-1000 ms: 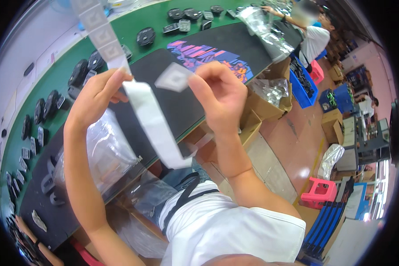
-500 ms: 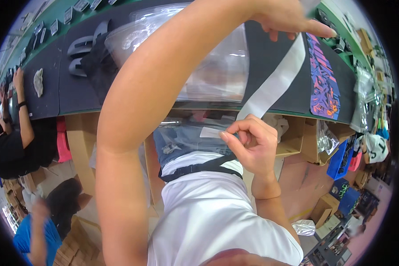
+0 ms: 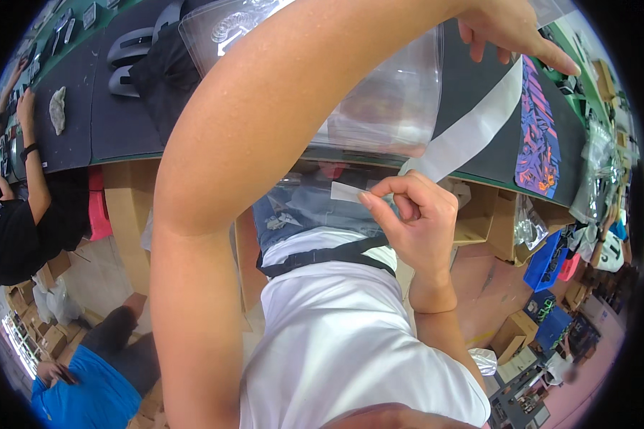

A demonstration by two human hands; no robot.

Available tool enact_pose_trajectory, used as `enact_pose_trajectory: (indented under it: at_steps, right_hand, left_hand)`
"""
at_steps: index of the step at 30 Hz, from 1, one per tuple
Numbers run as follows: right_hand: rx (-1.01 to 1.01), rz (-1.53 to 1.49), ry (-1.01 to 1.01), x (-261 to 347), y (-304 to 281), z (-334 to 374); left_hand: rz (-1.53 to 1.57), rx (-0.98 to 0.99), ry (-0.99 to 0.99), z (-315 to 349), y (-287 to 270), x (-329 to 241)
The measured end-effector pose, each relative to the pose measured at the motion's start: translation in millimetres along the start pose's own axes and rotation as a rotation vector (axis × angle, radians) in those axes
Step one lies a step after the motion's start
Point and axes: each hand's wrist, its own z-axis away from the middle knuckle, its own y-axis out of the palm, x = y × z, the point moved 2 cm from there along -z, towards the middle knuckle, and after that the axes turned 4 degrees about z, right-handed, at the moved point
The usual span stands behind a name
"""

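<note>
My left hand (image 3: 508, 32) reaches across to the far right, index finger stretched and the others bent. A piece of clear film (image 3: 551, 10) juts out past its far side; the thumb is hidden. Below that hand, a long white strip (image 3: 472, 132) slants over the table edge toward my right hand (image 3: 426, 225). The right thumb and index finger pinch a small white paper end (image 3: 345, 191) above my lap. Whether it joins the long strip is hidden behind the right hand. Large clear plastic sleeves (image 3: 390, 107) lie on the table under my left forearm.
A patterned purple-orange panel (image 3: 538, 136) lies at the table's right. Grey curved parts (image 3: 125, 82) and a black cloth (image 3: 166, 71) lie left. Cardboard boxes (image 3: 132, 214) and a blue bin (image 3: 547, 261) stand below the edge. Co-workers (image 3: 86, 386) are at the left.
The view has shifted, so the table things appear farther right. My left hand has moved slightly right with the clear film. The right hand keeps its pinch on the white paper end.
</note>
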Motion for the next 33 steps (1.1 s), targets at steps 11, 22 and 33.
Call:
enact_pose_trajectory:
  at_steps: [11,22,33]
  right_hand:
    - [-0.069,0.086,-0.041,-5,9,-3]
    - [-0.365,-0.252,0.054,-31,37,7]
    - [0.318,-0.872,0.352,-39,49,5]
  left_hand:
    - [0.055,-0.027,0.207,1,4,19]
    - [-0.054,-0.050,0.409,9,0,29]
    - [0.042,0.097,0.068,-40,11,40]
